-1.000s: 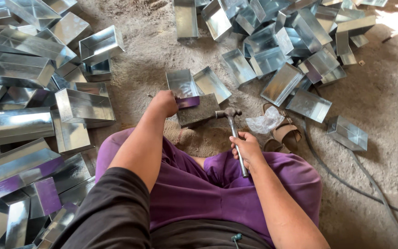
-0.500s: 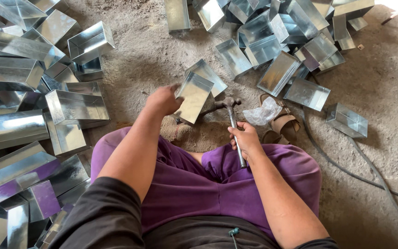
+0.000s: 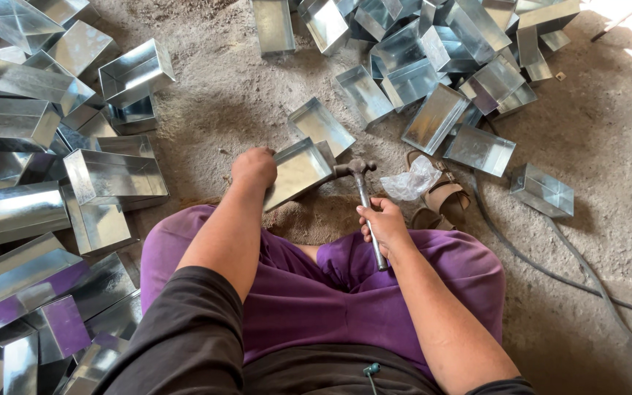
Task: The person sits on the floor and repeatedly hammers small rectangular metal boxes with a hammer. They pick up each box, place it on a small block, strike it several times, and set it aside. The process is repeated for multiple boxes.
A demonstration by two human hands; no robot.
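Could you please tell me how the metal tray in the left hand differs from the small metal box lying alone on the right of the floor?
The shiny rectangular sheet-metal tray is tilted on edge, gripped by the left hand; the small sheet-metal box lies alone on the dirt floor, untouched. The tray looks larger and shallower; the box looks smaller and deeper. Both are shiny grey sheet metal, rectangular and open-topped.

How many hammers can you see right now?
1. The hammer is gripped by the right hand, its head beside the metal tray that the left hand holds. Others could be hidden under the tray piles.
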